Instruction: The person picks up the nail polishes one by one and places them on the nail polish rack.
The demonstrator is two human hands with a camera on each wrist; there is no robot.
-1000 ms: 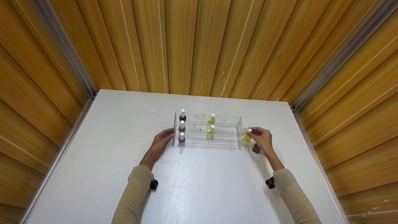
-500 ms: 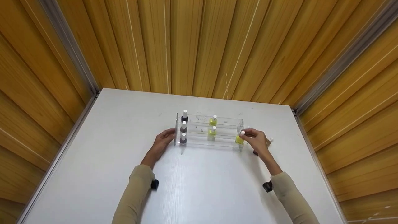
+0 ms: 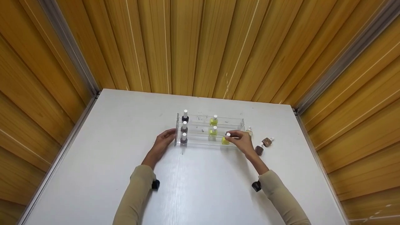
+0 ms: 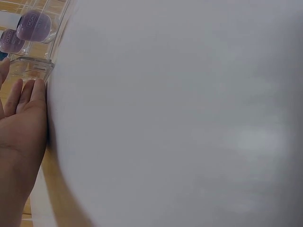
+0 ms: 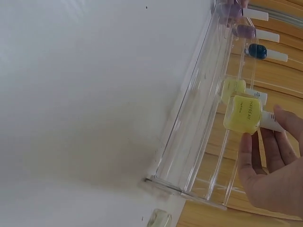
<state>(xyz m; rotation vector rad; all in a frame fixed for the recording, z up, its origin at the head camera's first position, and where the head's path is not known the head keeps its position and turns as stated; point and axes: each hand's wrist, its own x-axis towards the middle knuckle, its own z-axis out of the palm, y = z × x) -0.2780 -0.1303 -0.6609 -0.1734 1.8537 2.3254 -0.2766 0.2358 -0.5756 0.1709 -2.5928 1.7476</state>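
Note:
My right hand pinches the white cap of a yellow nail polish bottle, upright over the front tier of a clear acrylic rack. My left hand touches the rack's left end panel with fairly straight fingers. Two purple nail polish bottles and a dark blue one stand one per tier at the left end. In the head view, a yellow bottle stands on the back tier and another yellow bottle on the middle tier.
Right of the rack, a brown glittery bottle and a dark brown bottle lie on the white table. A pale clear bottle is by the rack's right end. Wood-look panels rise behind the table.
My right hand has brought the yellow bottle from beside the rack's right end leftward over the front tier. The brown bottles now show fully. My left hand stays at the rack.

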